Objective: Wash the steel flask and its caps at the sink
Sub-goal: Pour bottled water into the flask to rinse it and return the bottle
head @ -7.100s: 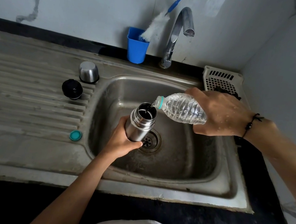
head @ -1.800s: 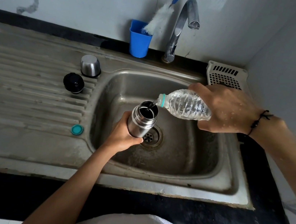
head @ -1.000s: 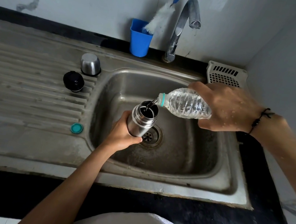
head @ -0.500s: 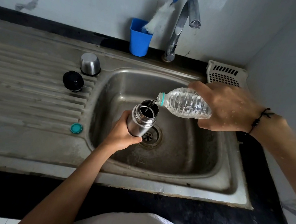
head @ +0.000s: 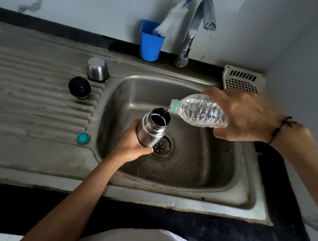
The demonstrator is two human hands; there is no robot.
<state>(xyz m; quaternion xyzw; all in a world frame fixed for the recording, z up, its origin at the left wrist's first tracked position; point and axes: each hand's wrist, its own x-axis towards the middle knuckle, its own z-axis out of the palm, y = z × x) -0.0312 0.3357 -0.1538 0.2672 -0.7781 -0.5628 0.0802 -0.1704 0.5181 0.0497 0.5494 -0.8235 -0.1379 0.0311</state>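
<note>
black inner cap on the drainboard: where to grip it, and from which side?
Probably from straight above, fingers around the round rim of the black inner cap. It sits on the ribbed drainboard with its domed top up, so the sides are the only graspable faces. Come in from the front-left: the steel outer cap stands close behind it to the right.

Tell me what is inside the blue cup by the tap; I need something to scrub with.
A white bottle brush with a blue handle stands in the blue cup, leaning toward the tap. The cup's wall hides its bottom, so anything else inside cannot be seen.
</note>
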